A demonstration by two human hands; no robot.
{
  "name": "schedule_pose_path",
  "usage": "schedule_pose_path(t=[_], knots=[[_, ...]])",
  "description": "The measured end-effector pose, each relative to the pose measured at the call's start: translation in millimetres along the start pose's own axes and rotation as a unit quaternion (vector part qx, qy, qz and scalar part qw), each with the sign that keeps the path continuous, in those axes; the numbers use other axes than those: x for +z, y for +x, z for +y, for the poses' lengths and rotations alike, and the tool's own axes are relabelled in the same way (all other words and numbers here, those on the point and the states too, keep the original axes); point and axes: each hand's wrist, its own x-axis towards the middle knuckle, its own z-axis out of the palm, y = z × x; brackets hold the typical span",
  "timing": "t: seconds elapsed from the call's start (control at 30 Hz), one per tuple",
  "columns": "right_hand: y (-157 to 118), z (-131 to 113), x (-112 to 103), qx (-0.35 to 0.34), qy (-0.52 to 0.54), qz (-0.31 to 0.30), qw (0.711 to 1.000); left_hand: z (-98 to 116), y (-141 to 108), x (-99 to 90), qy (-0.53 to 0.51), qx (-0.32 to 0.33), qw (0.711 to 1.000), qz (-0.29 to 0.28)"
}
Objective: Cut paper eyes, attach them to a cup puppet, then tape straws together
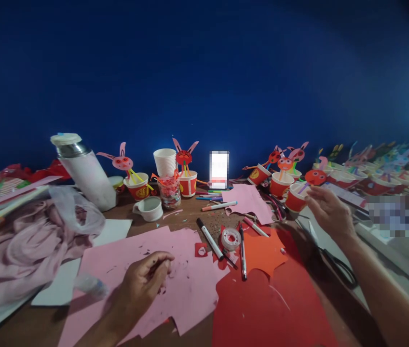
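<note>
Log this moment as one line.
left hand: curled over pink paper | right hand: at red cup, contact unclear | nearby: scissors, orange paper

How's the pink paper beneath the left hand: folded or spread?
Spread: the pink paper lies flat, its broad face showing, no fold visible.

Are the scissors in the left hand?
No, the black-handled scissors lie beside the right forearm, well away from the left hand.

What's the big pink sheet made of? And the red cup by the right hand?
Large flat pink sheet: probably matte paper or card; its edges are cut jagged. Round red cup by the right hand: seemingly smooth paper, thin-walled, with yellow print.
</note>
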Motion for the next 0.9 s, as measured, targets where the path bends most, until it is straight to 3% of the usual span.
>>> schedule_pose_path(t=[0.17,0.23,0.33,0.43,0.57,0.73,0.9], knots=[[-5.4,-49.0,-4.1,-0.073,-0.056,-0.007,0.996,6.7,-3.5,-2.7,0.004,0.008,1.000,-0.004],[-7.0,-62.9,2.7,-0.096,-0.075,-0.049,0.991,7.0,-5.0,-3.5,0.016,0.023,1.000,-0.012],[-9.2,-76.9,24.1,-0.133,-0.111,-0.158,0.972,4.9,-6.5,-3.4,0.048,0.051,0.997,-0.026],[-11.1,-82.7,49.2,-0.142,-0.155,-0.240,0.948,1.8,-6.3,-2.3,0.088,0.087,0.991,-0.047],[-16.4,-84.9,66.4,-0.141,-0.205,-0.296,0.922,0.1,-5.9,-0.9,0.138,0.130,0.980,-0.068],[-28.2,-91.7,67.8,-0.169,-0.227,-0.320,0.904,-1.5,-7.2,2.3,0.132,0.181,0.973,-0.049],[-32.7,-93.5,69.2,-0.173,-0.246,-0.325,0.897,-2.1,-6.2,2.6,0.135,0.177,0.974,-0.050]])
